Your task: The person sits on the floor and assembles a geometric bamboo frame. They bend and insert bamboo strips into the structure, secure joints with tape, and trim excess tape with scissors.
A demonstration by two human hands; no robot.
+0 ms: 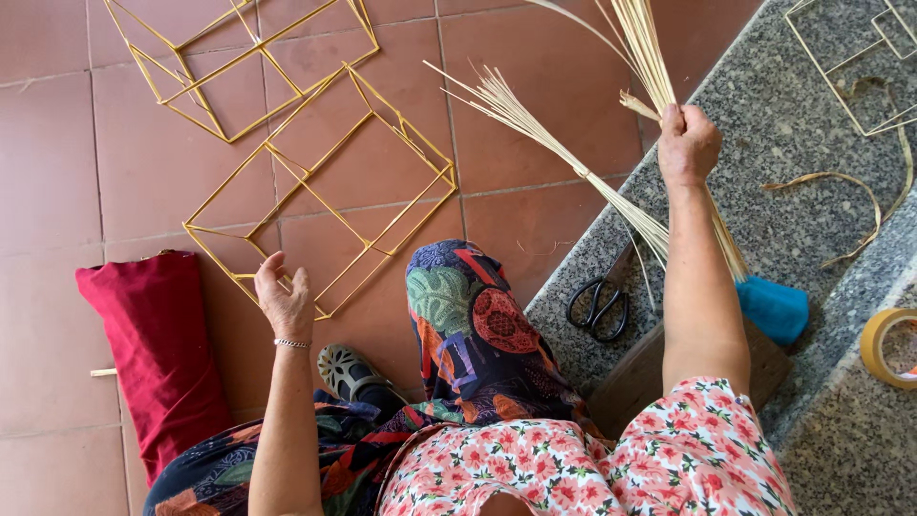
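Note:
My right hand [686,143] is closed around a bundle of thin pale bamboo sticks [642,48] that fans upward above the granite step [793,115]. A second spray of sticks [535,129] lies slanted from the floor toward the step. My left hand [284,296] hovers with fingers apart over the corner of a yellow stick frame [320,182] lying on the red tile floor. A bracelet circles that wrist. My knee in patterned fabric [463,315] rises between both arms.
Another yellow frame [239,57] lies at the far left. A red cloth roll [158,344] rests left of me. Black scissors [599,306], a blue object [774,308], a tape roll [888,346], a wooden block [640,377] and a white wire frame [850,57] sit on the step.

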